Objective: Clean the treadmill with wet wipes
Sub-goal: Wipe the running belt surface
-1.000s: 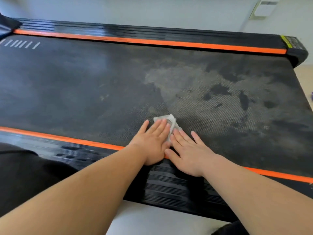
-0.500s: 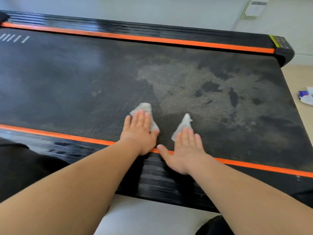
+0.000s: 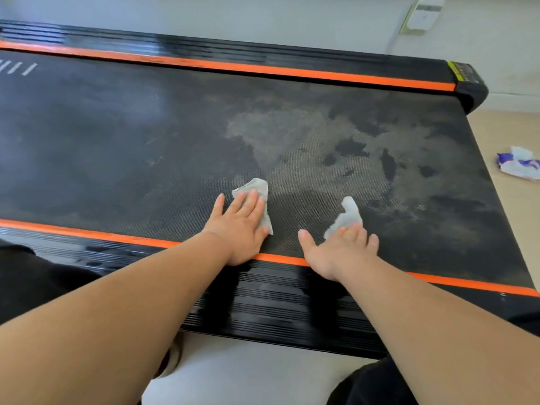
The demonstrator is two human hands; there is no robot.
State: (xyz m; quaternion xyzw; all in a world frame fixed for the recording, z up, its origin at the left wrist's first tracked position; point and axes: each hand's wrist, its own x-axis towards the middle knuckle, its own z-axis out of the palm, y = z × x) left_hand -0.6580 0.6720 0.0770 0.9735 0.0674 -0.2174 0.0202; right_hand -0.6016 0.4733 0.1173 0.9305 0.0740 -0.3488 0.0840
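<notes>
While the left end of the black treadmill (image 3: 146, 141) runs past the picture's edge and its ribbed black side rail (image 3: 277, 302) nearest the camera is smeared by blur, a person reaches across the deck with both bare forearms; little else of the person shows beyond dark clothing at the bottom corners. Much of each wipe is hidden beneath the fingers.

The left hand (image 3: 239, 226) lies flat, fingers straight and close together, pressing a crumpled pale grey wet wipe (image 3: 257, 188) onto the textured running belt (image 3: 87, 127). The wipe pokes out beyond the fingertips and along the hand's right edge, and the heel of the hand sits on the near orange stripe (image 3: 87, 233).

The right hand (image 3: 342, 249), well apart from the left, is also spread flat with the thumb splayed. Only its fingertips cover the near end of a second grey-white wipe (image 3: 347, 214), which stretches away from them up the belt. Neither hand curls round its wipe.

Both wipes rest at the near fringe of a broad grey dusty patch (image 3: 306, 135).

At the right, on the pale floor (image 3: 502, 133), lies a crumpled blue-and-white packet (image 3: 518, 166), possibly the wipes' wrapper; it is cut off by the frame. A white wall plate (image 3: 423, 16) is clipped at the top.
</notes>
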